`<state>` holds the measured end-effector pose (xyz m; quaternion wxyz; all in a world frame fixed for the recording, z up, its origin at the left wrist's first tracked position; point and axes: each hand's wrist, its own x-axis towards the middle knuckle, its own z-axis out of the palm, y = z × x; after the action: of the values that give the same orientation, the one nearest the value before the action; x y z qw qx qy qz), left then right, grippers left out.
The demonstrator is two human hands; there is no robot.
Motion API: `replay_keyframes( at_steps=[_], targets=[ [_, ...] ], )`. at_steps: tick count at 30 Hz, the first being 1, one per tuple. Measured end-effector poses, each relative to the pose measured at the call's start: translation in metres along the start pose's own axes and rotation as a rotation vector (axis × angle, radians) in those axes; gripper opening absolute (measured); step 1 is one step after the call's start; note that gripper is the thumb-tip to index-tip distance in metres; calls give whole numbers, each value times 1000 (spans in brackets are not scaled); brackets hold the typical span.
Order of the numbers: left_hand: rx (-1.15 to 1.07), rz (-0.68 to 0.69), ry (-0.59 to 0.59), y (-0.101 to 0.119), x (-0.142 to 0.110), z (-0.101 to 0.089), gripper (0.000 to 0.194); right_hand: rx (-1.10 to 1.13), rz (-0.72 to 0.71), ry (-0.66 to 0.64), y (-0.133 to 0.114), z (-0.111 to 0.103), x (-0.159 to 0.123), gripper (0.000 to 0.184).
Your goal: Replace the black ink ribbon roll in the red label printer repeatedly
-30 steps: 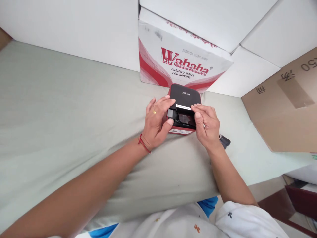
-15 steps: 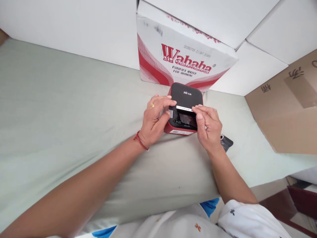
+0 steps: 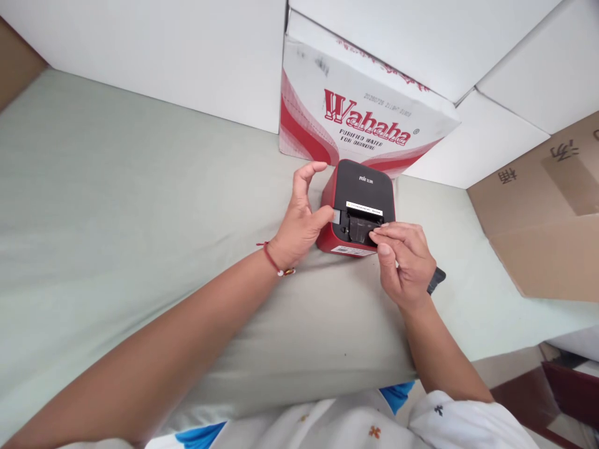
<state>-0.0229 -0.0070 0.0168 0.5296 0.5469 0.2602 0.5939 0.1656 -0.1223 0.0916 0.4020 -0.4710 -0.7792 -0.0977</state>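
Note:
A small red and black label printer (image 3: 369,184) stands on the cloth-covered surface. A dark shiny film (image 3: 360,231) shows in the slot at its near side, below a white sticker strip (image 3: 364,208). My left hand (image 3: 304,218) is open at the printer's left side. Its thumb touches the grey tab (image 3: 336,216), and the index finger is raised and curved near the back left corner. My right hand (image 3: 405,262) is at the near right corner, fingertips on the film's right edge and the thumb held apart below them. The right fingers cover part of the slot.
Directly behind the printer is a white and red water carton (image 3: 369,112), among large white boxes (image 3: 187,56). A brown cardboard box (image 3: 547,212) stands at the right. Partly hidden by my right hand, a small black object (image 3: 436,280) lies on the green cloth (image 3: 140,206).
My left index finger has lifted off the printer's top, while the thumb stays at the grey tab. My right fingertips have slid down from the sticker strip onto the film. The view has shifted slightly.

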Motion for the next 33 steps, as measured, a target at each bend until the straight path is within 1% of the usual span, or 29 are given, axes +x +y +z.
replay_keyframes(
  at_steps=[4, 7, 9, 10, 13, 15, 16, 18, 20, 22, 24, 26, 28, 30, 33],
  targets=[
    [-74, -61, -3, 0, 1, 4, 62, 5, 7, -2, 0, 0, 1, 25],
    [-115, -101, -1, 0, 1, 5, 59, 25, 6, -19, -1, -3, 5, 22],
    [-145, -140, -6, 0, 0, 5, 59, 57, 32, -65, -1, -10, 12, 22],
    [-161, -168, -12, -1, -1, 5, 58, 86, 69, -103, 0, -14, 19, 25],
    [-196, -255, -40, -3, -4, 4, 55, 141, 267, -260, 6, -26, 46, 36],
    [-203, -274, -51, -4, -5, 4, 53, 68, 364, -408, 14, -28, 70, 37],
    [-201, -274, -51, -4, -5, 4, 53, -2, 373, -497, 19, -26, 82, 34],
    [-196, -272, -47, -4, -5, 4, 54, -172, 332, -685, 28, -14, 103, 26],
    [-195, -278, -46, -3, -5, 4, 55, -340, 282, -850, 33, 3, 120, 27],
    [-199, -291, -47, -2, -4, 4, 55, -480, 257, -957, 33, 21, 129, 31],
    [-199, -298, -50, -1, -4, 4, 55, -564, 266, -999, 30, 35, 134, 35],
    [-194, -296, -52, -1, -3, 4, 55, -605, 302, -992, 25, 41, 135, 38],
    [-189, -293, -47, -1, -3, 4, 55, -619, 345, -975, 20, 42, 134, 38],
    [-189, -297, -40, -1, -2, 4, 55, -609, 356, -973, 18, 40, 133, 33],
    [-198, -302, -47, -2, -2, 4, 54, -589, 357, -1016, 20, 39, 133, 26]
  ],
)
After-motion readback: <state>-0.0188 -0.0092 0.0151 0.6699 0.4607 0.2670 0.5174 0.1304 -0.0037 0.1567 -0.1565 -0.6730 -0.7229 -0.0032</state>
